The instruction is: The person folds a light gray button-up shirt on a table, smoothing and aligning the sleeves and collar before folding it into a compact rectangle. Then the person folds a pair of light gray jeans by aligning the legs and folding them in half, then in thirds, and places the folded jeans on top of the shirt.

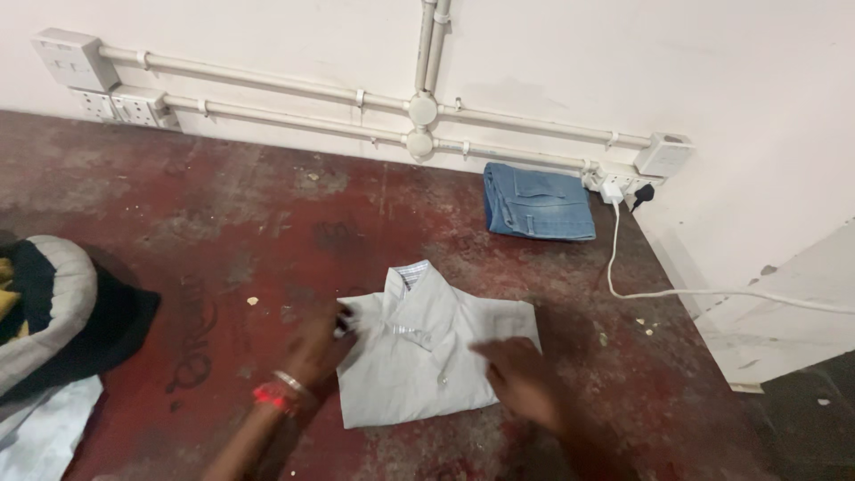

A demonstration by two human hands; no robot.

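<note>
Your left hand (318, 349) and right hand (521, 379) are both bare, with no gloves and no sleeves reaching your forearms. On your left wrist you wear a thin silver bangle (292, 384) and, just below it, a red band (272, 397). Your right wrist shows nothing worn, though it is blurred.
</note>
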